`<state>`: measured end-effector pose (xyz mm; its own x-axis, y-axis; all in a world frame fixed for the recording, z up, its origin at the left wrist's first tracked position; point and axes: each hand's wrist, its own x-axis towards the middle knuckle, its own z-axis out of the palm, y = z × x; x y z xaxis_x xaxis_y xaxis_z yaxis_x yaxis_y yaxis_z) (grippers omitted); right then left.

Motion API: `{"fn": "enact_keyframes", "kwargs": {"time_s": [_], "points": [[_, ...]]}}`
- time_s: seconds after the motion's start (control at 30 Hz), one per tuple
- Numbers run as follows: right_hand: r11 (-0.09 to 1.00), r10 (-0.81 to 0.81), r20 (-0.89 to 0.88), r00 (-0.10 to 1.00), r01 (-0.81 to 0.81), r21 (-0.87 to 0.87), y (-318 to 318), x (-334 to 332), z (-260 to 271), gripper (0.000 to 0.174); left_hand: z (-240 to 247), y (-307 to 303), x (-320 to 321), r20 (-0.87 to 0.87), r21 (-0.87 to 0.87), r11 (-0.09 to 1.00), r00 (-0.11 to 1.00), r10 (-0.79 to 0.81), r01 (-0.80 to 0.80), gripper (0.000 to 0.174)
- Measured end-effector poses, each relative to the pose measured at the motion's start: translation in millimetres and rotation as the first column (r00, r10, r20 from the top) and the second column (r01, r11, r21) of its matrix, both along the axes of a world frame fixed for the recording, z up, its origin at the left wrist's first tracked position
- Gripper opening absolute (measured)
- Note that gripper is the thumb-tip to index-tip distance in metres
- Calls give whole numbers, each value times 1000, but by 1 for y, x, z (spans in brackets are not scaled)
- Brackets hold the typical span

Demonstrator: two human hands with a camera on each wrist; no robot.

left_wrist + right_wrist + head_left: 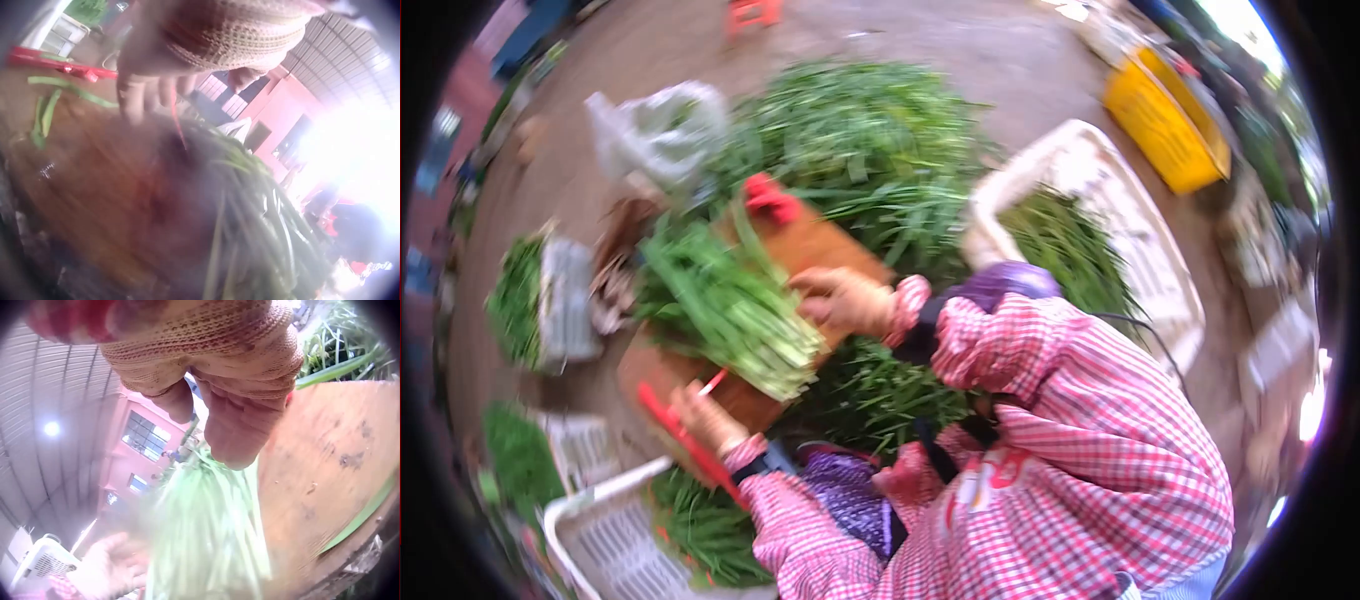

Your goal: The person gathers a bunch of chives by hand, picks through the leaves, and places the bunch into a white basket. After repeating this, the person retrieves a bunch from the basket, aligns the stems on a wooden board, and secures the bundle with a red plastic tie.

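A bunch of long green leafy stalks [735, 305], pale at the cut ends, lies across a wooden board [840, 240]. My right hand [845, 300], in a knit glove with bare fingertips, is at the bunch's side near the pale ends. In the right wrist view its fingertips touch the stalks [206, 531], with the thumb apart. My left hand [708, 418] is over the board's near left edge and pinches a thin red strip [179, 128] that hangs from its fingers. Beside it a long red bar [690, 440] runs along the board edge.
A large heap of greens [860, 120] lies beyond the board, near a white plastic bag [662, 135]. White crates stand right [1185, 300] and front left [565, 525], both with greens. A yellow crate [1165, 125] is farther right. Cut leaf pieces [47, 115] lie on the board.
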<state>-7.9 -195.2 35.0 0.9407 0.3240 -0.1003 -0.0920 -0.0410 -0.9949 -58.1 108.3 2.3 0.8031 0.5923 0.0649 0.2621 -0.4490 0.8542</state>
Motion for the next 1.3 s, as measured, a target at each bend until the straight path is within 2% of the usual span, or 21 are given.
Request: {"fn": "enact_keyframes", "kwargs": {"time_s": [0.03,0.07,0.1,0.13,0.2,0.27,0.3,0.37,0.43,0.53,0.57,0.63,0.77,0.8,0.83,0.87,0.93,1.07,1.17,1.23,1.3], "points": [[994,23,201,979,-2,-107,-11,-24,16,33,-22,16,-1,169,56,998,985,31,-41,47],[997,51,222,974,-38,-63,-22,-50,37,33,-50,43,1,303,122,991,953,19,-59,48],[989,145,-77,986,-145,4,-39,-77,76,32,-23,25,-1,328,-219,976,943,59,15,48],[980,199,-88,976,-196,48,-57,-101,88,29,-4,12,-2,334,-319,945,942,39,74,41],[975,222,-67,973,-220,37,-100,-144,101,26,30,-16,2,192,-457,889,973,129,-27,33],[996,91,-53,994,-92,-8,-156,-187,118,22,60,-57,-1,239,-468,879,971,22,95,32],[999,-42,-151,988,40,-16,-184,-209,121,21,72,-81,-2,275,-474,860,960,-59,189,34],[944,-328,-274,904,321,-69,-246,-253,120,19,89,-136,0,362,-598,727,923,-130,337,37],[815,-578,-278,767,562,-144,-303,-299,116,20,110,-187,-3,363,-669,631,914,-183,392,39],[562,-825,-255,505,781,-271,-376,-360,98,18,121,-256,-8,408,-776,358,846,-344,520,44],[554,-829,-261,495,789,-265,-394,-377,86,18,124,-280,-11,420,-782,293,812,-404,550,45],[408,-898,-312,311,854,-322,-426,-396,57,19,134,-330,-21,463,-779,141,712,-528,611,48],[310,-930,-296,218,899,-309,-450,-388,11,14,149,-423,-48,389,-844,-20,587,-710,536,49],[362,-912,-309,270,885,-294,-466,-386,-13,10,146,-442,-54,343,-893,-73,566,-750,445,48],[344,-937,-205,282,849,-402,-475,-378,-26,12,145,-462,-62,261,-915,-18,560,-786,402,47],[308,-949,-99,300,807,-504,-483,-368,-38,15,134,-476,-65,266,-940,-104,509,-819,325,44],[274,-940,10,341,771,-575,-503,-343,-67,20,127,-506,-76,142,-970,-17,509,-849,242,39],[225,-956,-31,292,662,-715,-527,-285,-86,22,102,-539,-72,86,-988,-15,471,-878,151,31],[255,-936,-67,345,534,-806,-543,-252,-103,25,93,-560,-67,-41,-998,55,513,-857,12,26],[184,-830,-14,557,250,-951,-553,-231,-124,25,81,-569,-64,-33,-999,29,506,-862,-15,26],[199,-832,-93,547,138,-970,-558,-213,-133,25,73,-579,-64,-43,-998,10,509,-860,-67,25]]}}
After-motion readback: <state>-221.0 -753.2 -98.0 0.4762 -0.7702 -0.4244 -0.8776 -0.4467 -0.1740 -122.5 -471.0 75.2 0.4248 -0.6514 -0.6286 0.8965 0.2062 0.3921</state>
